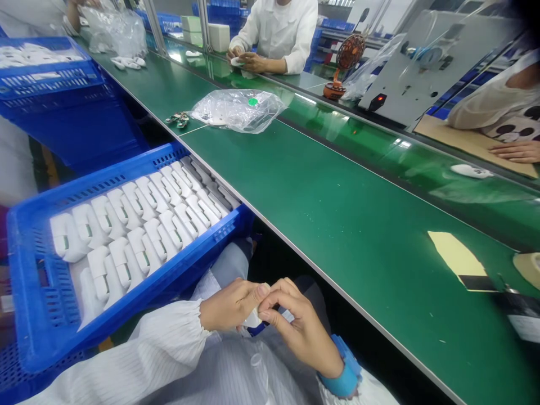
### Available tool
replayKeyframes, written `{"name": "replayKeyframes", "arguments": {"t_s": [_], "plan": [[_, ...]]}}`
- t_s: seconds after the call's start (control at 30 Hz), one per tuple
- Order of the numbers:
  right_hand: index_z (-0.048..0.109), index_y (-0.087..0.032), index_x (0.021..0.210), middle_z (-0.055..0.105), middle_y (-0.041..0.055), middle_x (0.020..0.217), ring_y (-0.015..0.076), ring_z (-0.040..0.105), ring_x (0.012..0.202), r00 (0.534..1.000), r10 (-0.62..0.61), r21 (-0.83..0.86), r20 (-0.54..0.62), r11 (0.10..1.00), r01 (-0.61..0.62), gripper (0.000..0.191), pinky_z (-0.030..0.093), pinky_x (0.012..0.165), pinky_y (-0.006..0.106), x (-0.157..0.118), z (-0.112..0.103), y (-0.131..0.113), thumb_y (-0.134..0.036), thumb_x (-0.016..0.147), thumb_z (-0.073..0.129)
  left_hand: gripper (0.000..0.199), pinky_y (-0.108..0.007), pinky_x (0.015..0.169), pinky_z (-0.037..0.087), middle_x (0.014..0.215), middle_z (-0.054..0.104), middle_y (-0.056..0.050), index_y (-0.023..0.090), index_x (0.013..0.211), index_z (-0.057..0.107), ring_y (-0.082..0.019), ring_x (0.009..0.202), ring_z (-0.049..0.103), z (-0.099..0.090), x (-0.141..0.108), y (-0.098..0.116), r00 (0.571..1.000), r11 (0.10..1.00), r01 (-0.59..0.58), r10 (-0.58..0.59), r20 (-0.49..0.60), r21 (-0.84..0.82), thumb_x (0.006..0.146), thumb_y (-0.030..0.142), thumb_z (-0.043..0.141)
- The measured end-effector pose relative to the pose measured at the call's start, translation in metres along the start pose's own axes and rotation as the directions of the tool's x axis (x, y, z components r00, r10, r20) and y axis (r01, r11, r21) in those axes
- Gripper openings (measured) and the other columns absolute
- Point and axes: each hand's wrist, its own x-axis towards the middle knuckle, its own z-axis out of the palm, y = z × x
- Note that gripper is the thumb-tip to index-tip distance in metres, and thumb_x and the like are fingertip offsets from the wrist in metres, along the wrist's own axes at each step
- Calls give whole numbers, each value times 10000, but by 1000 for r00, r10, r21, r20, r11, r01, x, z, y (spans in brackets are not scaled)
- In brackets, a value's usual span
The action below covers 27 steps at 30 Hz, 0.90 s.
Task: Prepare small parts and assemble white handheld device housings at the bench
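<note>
Just in front of my body, above my lap, my left hand and my right hand meet at their fingertips. A small white piece shows below my left thumb; most of it is covered by the fingers, so its kind is unclear. My left fingers are closed around it. Thumb and forefinger of my right hand pinch together at its edge, and what they grip is hidden. A blue band circles my right wrist. Left of my hands, a blue crate holds rows of white plastic housings with several grey ones.
The green workbench runs diagonally past me. On it lie a clear plastic bag, small circuit boards, a yellow sheet and a tape roll. Across the line, a person handles a white part. A machine stands right.
</note>
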Motion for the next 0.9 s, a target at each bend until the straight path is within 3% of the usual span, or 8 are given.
{"name": "replayKeyframes", "arguments": {"t_s": [0.23, 0.43, 0.63, 0.9], "plan": [[593, -228, 910, 528, 23, 859, 157, 497, 804, 1000, 5, 63, -21, 998, -4, 78, 402, 710, 293, -3, 0, 5, -226, 853, 540, 675, -187, 354, 368, 397, 440, 31, 165, 525, 479, -96, 340, 483, 1, 5, 1, 997, 999, 48, -47, 56, -25, 833, 635, 106], [575, -215, 763, 516, 3, 776, 144, 485, 756, 998, -26, 51, -50, 998, 28, 89, 387, 684, 279, -3, -1, 4, -222, 847, 550, 672, -187, 325, 355, 403, 454, 28, 170, 517, 479, -83, 299, 435, -5, 6, 6, 994, 998, 66, -64, 88, -21, 807, 671, 137], [620, -231, 881, 547, 14, 829, 153, 507, 792, 995, -12, 97, -98, 995, 22, 67, 403, 706, 289, -4, 0, 6, -223, 833, 573, 686, -186, 295, 352, 373, 420, 36, 176, 496, 475, -74, 250, 370, -5, 9, 11, 989, 996, 91, -89, 116, -6, 819, 652, 102], [594, -215, 744, 534, -2, 752, 141, 481, 722, 995, -19, 91, -99, 995, 28, 100, 378, 656, 276, -8, 2, 3, -253, 833, 569, 664, -184, 323, 348, 367, 420, 42, 179, 479, 477, -67, 256, 364, -5, 6, 14, 988, 998, 64, -65, 144, 9, 812, 662, 166]]}}
